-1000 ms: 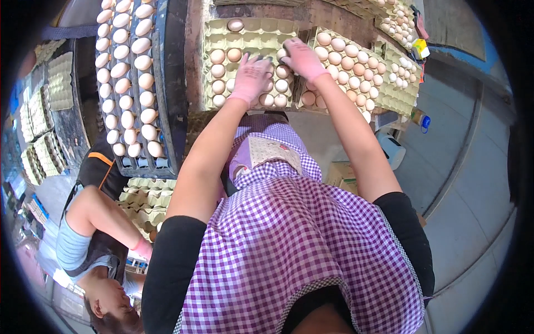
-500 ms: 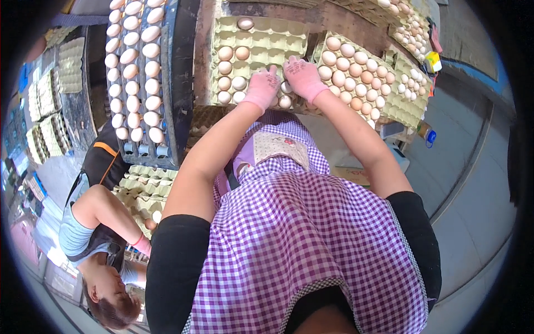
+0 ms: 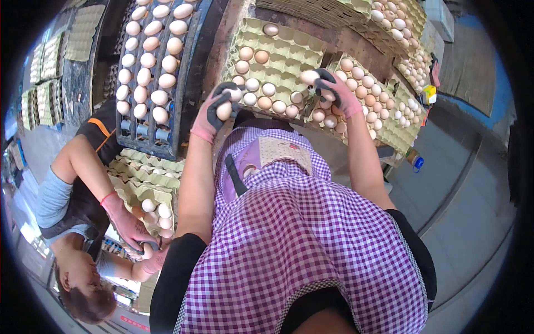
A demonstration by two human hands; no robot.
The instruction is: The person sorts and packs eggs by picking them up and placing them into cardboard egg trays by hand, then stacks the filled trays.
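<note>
My left hand [image 3: 207, 118], in a pink glove with a dark palm, is closed around eggs [image 3: 224, 111] at the near left corner of a pale green egg tray [image 3: 283, 53]. My right hand [image 3: 346, 99], gloved alike, grips eggs too; a pale egg [image 3: 309, 77] sticks out from its fingers above the tray's right edge. Inside the tray, brown and white eggs [image 3: 265, 103] fill mostly the near rows and left side, and one egg [image 3: 270, 29] sits at the far edge. Many cups in the middle hold nothing.
A fuller egg tray [image 3: 396, 125] lies to the right, with stacked trays [image 3: 317, 16] behind. On the left runs a dark roller conveyor [image 3: 186, 83] carrying rows of eggs. A co-worker's gloved hand [image 3: 127, 222] holds eggs over another tray [image 3: 119, 179]. A blue-capped bottle [image 3: 414, 160] stands at right.
Both hands have come off the tray and spread apart, each now holding eggs. More eggs sit in the tray's near rows. The view has shifted, and the co-worker's hands have come into view with eggs.
</note>
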